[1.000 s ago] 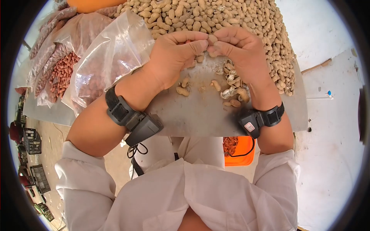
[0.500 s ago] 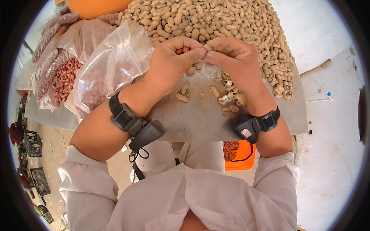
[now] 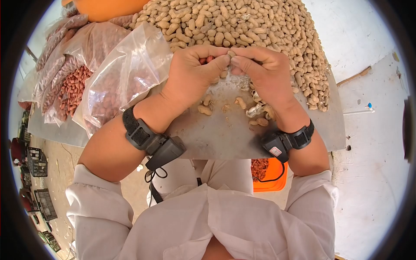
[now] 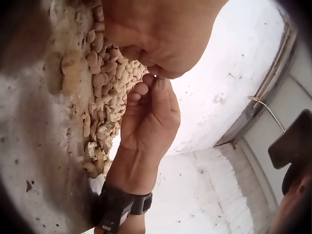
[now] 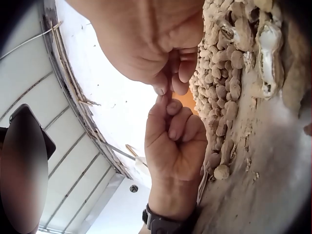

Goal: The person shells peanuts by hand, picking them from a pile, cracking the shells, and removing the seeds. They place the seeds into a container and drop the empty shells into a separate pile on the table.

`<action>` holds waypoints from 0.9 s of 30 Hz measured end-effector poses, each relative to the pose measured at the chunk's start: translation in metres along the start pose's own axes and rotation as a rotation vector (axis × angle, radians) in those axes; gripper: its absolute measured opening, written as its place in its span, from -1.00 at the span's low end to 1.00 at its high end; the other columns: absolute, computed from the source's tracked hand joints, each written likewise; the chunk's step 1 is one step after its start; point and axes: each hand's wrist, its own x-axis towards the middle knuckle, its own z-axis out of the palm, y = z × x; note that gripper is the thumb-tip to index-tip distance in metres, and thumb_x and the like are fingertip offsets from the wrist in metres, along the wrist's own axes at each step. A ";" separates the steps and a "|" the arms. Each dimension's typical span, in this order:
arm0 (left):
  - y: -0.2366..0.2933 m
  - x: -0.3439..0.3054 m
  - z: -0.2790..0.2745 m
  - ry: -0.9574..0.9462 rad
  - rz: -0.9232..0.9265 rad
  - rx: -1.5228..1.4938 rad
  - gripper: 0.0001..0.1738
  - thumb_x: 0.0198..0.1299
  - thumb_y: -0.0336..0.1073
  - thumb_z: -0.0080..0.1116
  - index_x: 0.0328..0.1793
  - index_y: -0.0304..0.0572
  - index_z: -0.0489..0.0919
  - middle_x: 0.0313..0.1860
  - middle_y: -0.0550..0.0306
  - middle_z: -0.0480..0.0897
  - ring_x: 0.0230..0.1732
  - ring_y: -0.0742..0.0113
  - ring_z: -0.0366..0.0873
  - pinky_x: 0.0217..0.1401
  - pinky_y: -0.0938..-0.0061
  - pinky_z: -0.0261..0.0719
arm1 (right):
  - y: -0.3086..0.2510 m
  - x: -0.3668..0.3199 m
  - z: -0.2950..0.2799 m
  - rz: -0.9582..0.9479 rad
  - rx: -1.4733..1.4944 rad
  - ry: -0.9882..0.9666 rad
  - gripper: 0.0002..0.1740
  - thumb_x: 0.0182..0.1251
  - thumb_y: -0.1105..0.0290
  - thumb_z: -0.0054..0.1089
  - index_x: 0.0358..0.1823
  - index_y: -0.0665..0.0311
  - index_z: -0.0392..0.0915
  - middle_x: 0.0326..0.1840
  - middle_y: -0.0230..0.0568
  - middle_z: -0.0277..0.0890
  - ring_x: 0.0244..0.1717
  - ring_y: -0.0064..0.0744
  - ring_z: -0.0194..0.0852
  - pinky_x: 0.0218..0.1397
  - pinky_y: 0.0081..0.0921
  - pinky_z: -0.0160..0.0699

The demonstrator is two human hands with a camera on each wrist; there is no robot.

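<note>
1. While both hands meet over the table, the left hand [image 3: 190, 71] and right hand [image 3: 264, 73] are curled. Thumb and forefinger tips of each pinch one peanut [image 3: 232, 53] between them. It sits at the fingertips, just above the near edge of the peanut pile [image 3: 242, 21].
2. The left hand also seems to cup something reddish [image 3: 209, 58] behind its curled fingers, maybe kernels. Too small to be sure.
3. Wrist views agree: the right hand [image 4: 151, 117] and left hand [image 5: 175, 141] touch tip to tip. The pod itself is mostly hidden by fingers there.
4. My call on doing it well: press the thumbs on the shell seam so it splits rather than crushes. Work low over the metal table [image 3: 216, 134] so bits drop on it, not off the near edge. Cup the left palm so anything held there doesn't roll out.
5. Under the hands are empty shells [image 3: 256, 110] and a few loose pods [image 3: 204, 108], scattered, most of them under the right wrist.
6. To the left, a clear plastic bag [image 3: 125, 69] of red kernels stands just beside the left forearm. More bags [image 3: 69, 82] lie beyond it.
7. Below the table edge an orange bucket [image 3: 271, 173] shows between the arms, with reddish contents.
8. Each wrist has a strapped camera [image 3: 162, 147].
9. In the way, as I judge it:
   - The bag's loose plastic is close to the left wrist strap and could snag.
   - Shell litter crowds the drop spot.
   - The pile's slope is near the knuckles, so a bump could send pods rolling.
</note>
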 end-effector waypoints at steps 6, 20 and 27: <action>-0.001 -0.001 -0.002 -0.002 0.008 -0.005 -0.85 0.18 -0.38 0.16 -0.20 -0.33 0.59 -0.56 0.41 0.44 -0.57 0.72 0.25 -0.57 0.78 0.18 | -0.003 -0.002 0.003 -0.004 -0.052 0.000 -0.86 0.15 0.49 0.19 -0.31 0.43 0.62 -0.50 -0.25 0.60 -0.51 -0.61 0.54 -0.44 -0.72 0.46; -0.005 0.002 0.001 0.030 -0.040 -0.181 -0.85 0.19 -0.39 0.14 -0.16 -0.32 0.56 -0.52 0.31 0.52 -0.62 0.68 0.24 -0.61 0.76 0.16 | 0.021 0.001 0.009 0.190 0.722 -0.013 -0.81 0.24 0.49 0.13 -0.19 0.47 0.53 -0.37 -0.14 0.58 -0.41 -0.44 0.57 -0.36 -0.60 0.54; -0.006 0.003 0.001 0.024 -0.033 -0.172 -0.85 0.19 -0.39 0.15 -0.17 -0.31 0.57 -0.52 0.32 0.51 -0.61 0.68 0.25 -0.60 0.76 0.17 | 0.017 0.001 0.008 0.112 0.510 -0.023 -0.81 0.26 0.50 0.09 -0.15 0.45 0.53 -0.35 -0.15 0.58 -0.40 -0.48 0.57 -0.32 -0.61 0.55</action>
